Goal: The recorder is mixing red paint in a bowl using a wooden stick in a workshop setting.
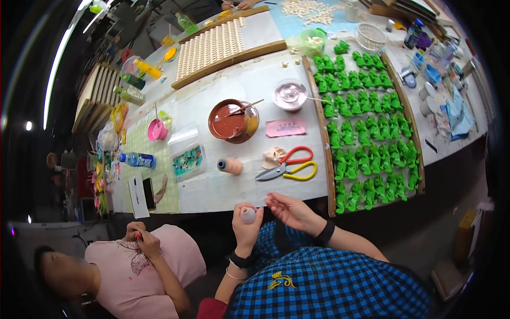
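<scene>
Grey and smooth, the small round piece [247,215] sits in the left hand [246,231], which is curled snugly around it, in the head view. Its round end points up out of the grip; the hand hides the rest, so I cannot tell its long way. From the right hand [295,213], the piece lies to the left and a bit closer to the body, near but not touching. That hand's thumb and first finger are close together, and I cannot tell if something thin is between them. Both hands are just off the edge of the white table [207,199]. Scissors [283,170] and a spool [231,166] lie on it, past the hands. Green figures [362,159] stand in rows to the right, between wooden rails [330,196]. To the left, a person [143,260] in pink holds something red [137,235].
</scene>
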`<state>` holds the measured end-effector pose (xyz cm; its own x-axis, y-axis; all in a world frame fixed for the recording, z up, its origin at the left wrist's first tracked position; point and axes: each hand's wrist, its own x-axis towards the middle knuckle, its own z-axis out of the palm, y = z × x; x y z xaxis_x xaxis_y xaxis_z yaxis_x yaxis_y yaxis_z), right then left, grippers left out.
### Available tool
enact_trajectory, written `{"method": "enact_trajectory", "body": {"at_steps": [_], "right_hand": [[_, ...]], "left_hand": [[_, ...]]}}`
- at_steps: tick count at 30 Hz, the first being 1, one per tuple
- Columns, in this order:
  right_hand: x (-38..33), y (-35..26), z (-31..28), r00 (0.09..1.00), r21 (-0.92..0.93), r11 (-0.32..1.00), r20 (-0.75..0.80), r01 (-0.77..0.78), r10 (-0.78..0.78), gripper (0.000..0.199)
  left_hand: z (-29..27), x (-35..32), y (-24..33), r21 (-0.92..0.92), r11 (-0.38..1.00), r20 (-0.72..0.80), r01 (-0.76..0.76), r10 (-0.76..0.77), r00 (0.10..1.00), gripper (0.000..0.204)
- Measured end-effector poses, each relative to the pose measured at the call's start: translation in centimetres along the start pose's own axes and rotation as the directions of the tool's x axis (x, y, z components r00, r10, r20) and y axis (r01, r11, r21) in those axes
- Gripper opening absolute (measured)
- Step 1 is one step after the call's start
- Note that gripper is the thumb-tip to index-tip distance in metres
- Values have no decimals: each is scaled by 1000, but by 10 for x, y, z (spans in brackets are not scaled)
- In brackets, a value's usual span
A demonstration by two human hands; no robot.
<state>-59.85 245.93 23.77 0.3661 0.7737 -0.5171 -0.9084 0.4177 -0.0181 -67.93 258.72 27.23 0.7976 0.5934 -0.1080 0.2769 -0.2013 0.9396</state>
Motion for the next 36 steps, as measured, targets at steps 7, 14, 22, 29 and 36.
{"method": "enact_trajectory", "body": {"at_steps": [7,14,22,29,36], "right_hand": [[112,-19,12,712,-920,123,197,371,-674,24],[185,-41,-15,634,-923,-382,277,-32,-722,22],[99,-144,-1,522,-684,557,-293,471,-801,17],[99,-198,17,764,-478,813,-370,331,-529,28],[132,-206,1,442,-866,402,-248,299,-862,38]], "left_hand": [[-41,18,-5,32,999,70,-40,38,997,22],[-73,56,-26,32,999,178,0,-6,984,23],[-86,88,-25,-1,1000,239,30,-29,971,22],[-77,85,-11,-19,998,173,67,-62,983,22],[-54,89,-1,116,982,306,-151,109,946,22]]}}
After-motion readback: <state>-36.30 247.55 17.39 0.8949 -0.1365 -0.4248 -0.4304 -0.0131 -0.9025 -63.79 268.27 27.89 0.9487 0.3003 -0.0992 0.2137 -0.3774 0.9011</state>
